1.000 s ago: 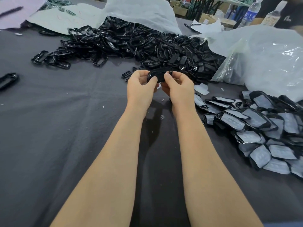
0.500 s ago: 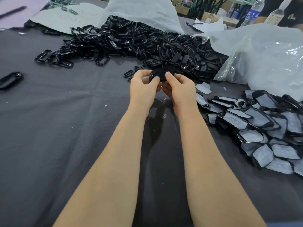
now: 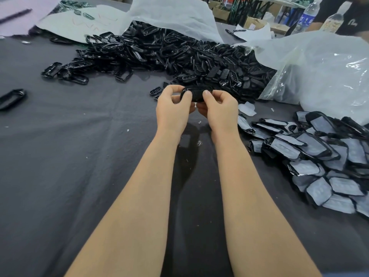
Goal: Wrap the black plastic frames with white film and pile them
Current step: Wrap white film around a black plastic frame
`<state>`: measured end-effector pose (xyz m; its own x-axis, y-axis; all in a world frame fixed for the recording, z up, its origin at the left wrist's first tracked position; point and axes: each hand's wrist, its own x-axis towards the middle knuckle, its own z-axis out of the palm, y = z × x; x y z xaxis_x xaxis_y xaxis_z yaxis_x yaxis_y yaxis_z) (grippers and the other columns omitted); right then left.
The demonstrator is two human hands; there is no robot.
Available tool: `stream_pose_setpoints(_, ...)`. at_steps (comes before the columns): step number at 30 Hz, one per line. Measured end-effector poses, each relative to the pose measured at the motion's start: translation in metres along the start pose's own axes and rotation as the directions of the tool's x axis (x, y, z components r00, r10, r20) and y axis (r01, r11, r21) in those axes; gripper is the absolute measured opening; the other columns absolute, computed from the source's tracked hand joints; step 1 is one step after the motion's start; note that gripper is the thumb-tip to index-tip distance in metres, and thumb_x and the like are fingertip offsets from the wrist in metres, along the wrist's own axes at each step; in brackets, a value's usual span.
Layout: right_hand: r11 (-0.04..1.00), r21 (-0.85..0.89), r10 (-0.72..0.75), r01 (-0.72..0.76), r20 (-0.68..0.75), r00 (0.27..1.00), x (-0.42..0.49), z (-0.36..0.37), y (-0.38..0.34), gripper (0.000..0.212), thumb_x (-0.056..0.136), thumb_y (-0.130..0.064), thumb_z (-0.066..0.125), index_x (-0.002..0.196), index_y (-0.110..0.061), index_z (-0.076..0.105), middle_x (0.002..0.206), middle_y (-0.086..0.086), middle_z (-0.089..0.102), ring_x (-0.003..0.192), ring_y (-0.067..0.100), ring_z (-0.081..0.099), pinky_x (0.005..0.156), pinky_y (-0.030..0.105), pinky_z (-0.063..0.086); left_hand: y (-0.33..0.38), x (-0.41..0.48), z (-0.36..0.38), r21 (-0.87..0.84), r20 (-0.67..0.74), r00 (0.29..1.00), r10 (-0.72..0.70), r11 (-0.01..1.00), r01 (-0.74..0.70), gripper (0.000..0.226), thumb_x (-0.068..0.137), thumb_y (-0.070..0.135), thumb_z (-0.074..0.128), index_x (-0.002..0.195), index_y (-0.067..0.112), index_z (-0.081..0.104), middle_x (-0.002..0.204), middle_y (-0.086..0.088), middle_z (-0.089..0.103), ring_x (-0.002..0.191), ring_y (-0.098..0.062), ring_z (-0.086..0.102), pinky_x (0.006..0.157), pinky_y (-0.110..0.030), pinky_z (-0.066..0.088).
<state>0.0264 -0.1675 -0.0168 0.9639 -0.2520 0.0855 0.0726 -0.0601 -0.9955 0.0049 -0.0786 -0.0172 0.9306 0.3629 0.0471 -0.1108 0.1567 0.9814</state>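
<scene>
Both my hands hold one black plastic frame (image 3: 196, 93) above the middle of the grey cloth. My left hand (image 3: 172, 109) pinches its left end and my right hand (image 3: 220, 108) pinches its right end, thumbs on top. Behind them lies a big heap of bare black frames (image 3: 169, 54). To the right sits a pile of frames wrapped in white film (image 3: 319, 154). A loose piece of white film (image 3: 247, 108) lies just right of my right hand.
Grey cloth (image 3: 79, 156) covers the table. A single frame (image 3: 12, 97) lies at the far left. White plastic bags (image 3: 323, 74) bulge at the back right, another white sheet (image 3: 171, 13) behind the heap. Water bottles (image 3: 308, 16) and a person stand at the far right.
My hands stay in place on the frame; my fingers have shifted slightly along its ends. The view has tilted a little.
</scene>
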Motion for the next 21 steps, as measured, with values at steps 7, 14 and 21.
stream_pose_setpoints(7, 0.998, -0.014, -0.056, 0.056, -0.012, 0.998, -0.007, 0.0, -0.007, 0.021, 0.093, -0.013, 0.059, 0.113, -0.013, 0.053, 0.088, 0.005, 0.065, 0.073, 0.012, 0.067, 0.074, 0.028, 0.055, 0.003, 0.003, -0.001, -0.252, 0.023, 0.991, -0.135, 0.958, 0.136, 0.01, 0.097, 0.01, 0.054, 0.088, 0.016, 0.058, 0.077, 0.001, 0.059, 0.064, -0.006, 0.061, 0.06, -0.017, 0.053)
stream_pose_setpoints(14, 0.74, -0.489, -0.418, 0.461, 0.203, 0.886, -0.013, 0.003, -0.009, 0.03, 0.093, -0.008, 0.053, 0.117, -0.02, 0.067, 0.131, 0.004, 0.044, 0.115, 0.015, 0.04, 0.098, 0.016, 0.031, 0.006, 0.004, -0.006, -0.406, 0.087, 0.97, -0.226, 0.881, 0.242, 0.011, 0.098, 0.014, 0.054, 0.089, 0.015, 0.061, 0.081, 0.0, 0.065, 0.069, -0.009, 0.063, 0.059, -0.018, 0.053)
stream_pose_setpoints(21, 0.663, -0.565, -0.48, 0.491, 0.181, 0.858, -0.012, 0.004, -0.006, 0.021, 0.092, -0.018, 0.06, 0.109, -0.016, 0.072, 0.117, 0.001, 0.049, 0.111, 0.019, 0.039, 0.085, 0.005, 0.024, 0.002, 0.006, -0.006, -0.278, -0.032, 0.986, -0.166, 0.948, 0.151, 0.01, 0.099, 0.009, 0.049, 0.104, 0.012, 0.057, 0.086, 0.0, 0.066, 0.067, -0.005, 0.059, 0.066, -0.018, 0.053)
